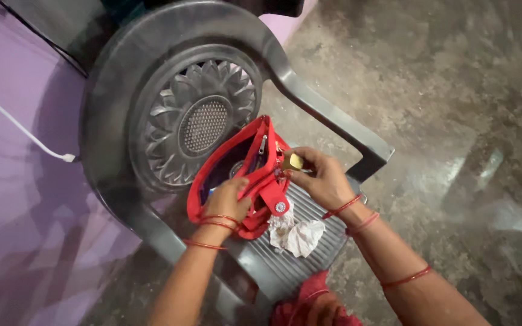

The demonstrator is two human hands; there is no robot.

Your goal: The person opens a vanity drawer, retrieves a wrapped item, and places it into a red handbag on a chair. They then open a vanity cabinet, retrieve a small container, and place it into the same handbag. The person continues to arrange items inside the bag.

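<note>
A red purse (237, 163) with a dark lining stands open on the seat of a grey plastic chair (152, 78). My left hand (228, 199) grips the purse's near side, fingers inside its opening. At the purse's right edge, my right hand (321, 178) pinches a small yellow-gold object (295, 161). A red flap with a round metal snap (280, 206) hangs down between the two hands. Thin red bangles circle both wrists.
Crumpled white paper (297, 234) lies on the ribbed chair seat just below the purse. A purple wall (13, 181) with a white cable and plug (67, 157) is at left. Grey concrete floor (454, 121) spreads to the right. Red cloth (309, 305) shows at the bottom edge.
</note>
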